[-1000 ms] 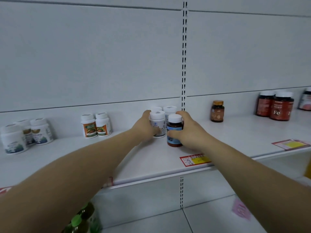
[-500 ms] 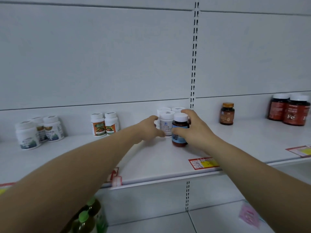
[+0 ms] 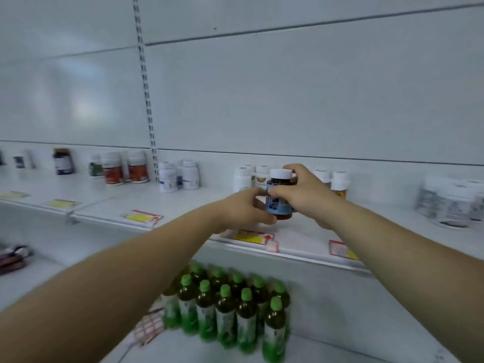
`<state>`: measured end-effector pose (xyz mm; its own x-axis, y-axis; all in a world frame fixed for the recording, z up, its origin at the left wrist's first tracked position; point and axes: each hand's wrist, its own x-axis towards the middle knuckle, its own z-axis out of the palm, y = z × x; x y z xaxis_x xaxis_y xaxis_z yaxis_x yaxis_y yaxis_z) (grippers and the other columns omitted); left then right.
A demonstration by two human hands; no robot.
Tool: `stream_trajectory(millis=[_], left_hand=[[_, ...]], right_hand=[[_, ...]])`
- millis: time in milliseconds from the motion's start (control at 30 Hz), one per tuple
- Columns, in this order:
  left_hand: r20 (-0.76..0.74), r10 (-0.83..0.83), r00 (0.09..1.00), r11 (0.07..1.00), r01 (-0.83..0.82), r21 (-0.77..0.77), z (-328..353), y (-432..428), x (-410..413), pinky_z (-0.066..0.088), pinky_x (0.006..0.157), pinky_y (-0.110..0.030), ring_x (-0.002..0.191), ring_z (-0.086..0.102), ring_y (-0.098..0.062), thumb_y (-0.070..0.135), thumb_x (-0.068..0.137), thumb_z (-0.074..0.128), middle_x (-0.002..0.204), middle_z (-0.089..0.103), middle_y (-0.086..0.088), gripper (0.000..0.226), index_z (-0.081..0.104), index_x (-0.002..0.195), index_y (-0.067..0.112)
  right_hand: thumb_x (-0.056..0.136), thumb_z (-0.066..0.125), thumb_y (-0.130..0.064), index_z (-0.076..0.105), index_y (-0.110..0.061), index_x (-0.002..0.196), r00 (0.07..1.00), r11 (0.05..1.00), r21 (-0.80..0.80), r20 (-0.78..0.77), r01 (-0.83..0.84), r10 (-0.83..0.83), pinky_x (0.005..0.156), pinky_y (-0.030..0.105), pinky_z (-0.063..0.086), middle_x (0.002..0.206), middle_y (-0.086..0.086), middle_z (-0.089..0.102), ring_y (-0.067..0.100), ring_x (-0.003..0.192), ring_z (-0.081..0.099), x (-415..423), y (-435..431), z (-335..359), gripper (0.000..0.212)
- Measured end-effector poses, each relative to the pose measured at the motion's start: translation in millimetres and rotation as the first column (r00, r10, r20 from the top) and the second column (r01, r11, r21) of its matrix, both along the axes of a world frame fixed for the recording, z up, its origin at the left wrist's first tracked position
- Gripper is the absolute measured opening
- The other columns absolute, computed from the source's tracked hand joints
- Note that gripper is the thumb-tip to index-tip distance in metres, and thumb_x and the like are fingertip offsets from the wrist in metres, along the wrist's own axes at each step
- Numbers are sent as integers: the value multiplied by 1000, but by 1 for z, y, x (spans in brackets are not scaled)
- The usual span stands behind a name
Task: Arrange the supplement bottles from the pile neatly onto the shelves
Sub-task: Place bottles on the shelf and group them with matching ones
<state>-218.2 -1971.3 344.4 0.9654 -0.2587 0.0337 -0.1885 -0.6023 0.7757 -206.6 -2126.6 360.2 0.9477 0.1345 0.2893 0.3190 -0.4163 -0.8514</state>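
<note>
A dark amber bottle with a white cap and blue label is held just above the white shelf. My left hand grips its lower left side, and my right hand wraps its right side and top. Behind it stand white bottles, and more white-capped bottles show to the right of my right hand. Further left along the shelf are two white bottles and red-labelled bottles.
Price tags line the shelf's front edge. On the lower shelf stands a pack of several dark drink bottles with green caps. A blurred group of pale containers sits at the far right. A dark bottle stands far left.
The view has swung so the shelf sits differently in frame. The amber bottle has left the white-bottle group, and my left hand has come off the white bottle onto the amber one.
</note>
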Motion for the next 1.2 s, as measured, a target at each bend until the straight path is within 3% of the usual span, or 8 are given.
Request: stream_trajectory(millis=[100,400,600,733,867,1033,1200], left_hand=[[54,109,993,993,-112,41,3,97,-15,47,77,-25,100,61,-15,21,82,70,113,63,2,62,41,137,21],[60,357,932,933,-359,28,4,352,-49,43,73,-22,95,59,-7,24,86,67,109,64,8,63,37,141,20],[62,423,904,905,-425,29,-1,459,-35,43,71,-19,94,59,-2,26,85,68,100,65,16,60,40,138,20],[88,461,883,885,-465,31,-2,517,-11,42,75,-22,97,60,-7,27,86,66,103,66,12,60,40,139,20],[117,490,864,866,-498,45,-1,580,19,45,79,-23,98,62,-10,27,84,68,107,68,12,60,41,138,20],[126,521,844,841,-533,95,6,664,52,44,74,-17,96,61,-6,28,84,67,106,66,15,62,40,139,21],[133,524,841,832,-539,133,6,752,79,48,80,-25,96,63,-10,28,83,69,103,67,13,59,43,136,21]], right_hand=[[81,70,-23,43,-28,122,995,995,12,-1,-101,101,87,41,54,112,1,56,20,99,60,1,98,3,49],[80,71,-20,45,-25,116,948,946,85,-31,-313,316,88,40,54,102,-3,58,19,98,62,0,354,10,44],[78,72,-23,45,-25,118,923,924,47,-47,-381,383,88,42,54,105,0,59,20,98,62,27,467,9,48],[80,71,-22,42,-24,123,906,907,31,-48,-420,421,86,39,54,103,-1,56,20,99,60,59,533,11,52],[81,70,-19,44,-24,113,879,880,31,-35,-474,475,78,34,53,96,-3,57,17,93,60,97,599,11,42],[78,73,-21,43,-23,121,857,859,39,-58,-510,511,87,42,55,109,4,58,21,99,61,138,690,10,52],[78,72,-23,44,-23,118,859,864,29,-89,-503,504,86,43,56,108,4,58,22,99,61,165,779,6,49]])
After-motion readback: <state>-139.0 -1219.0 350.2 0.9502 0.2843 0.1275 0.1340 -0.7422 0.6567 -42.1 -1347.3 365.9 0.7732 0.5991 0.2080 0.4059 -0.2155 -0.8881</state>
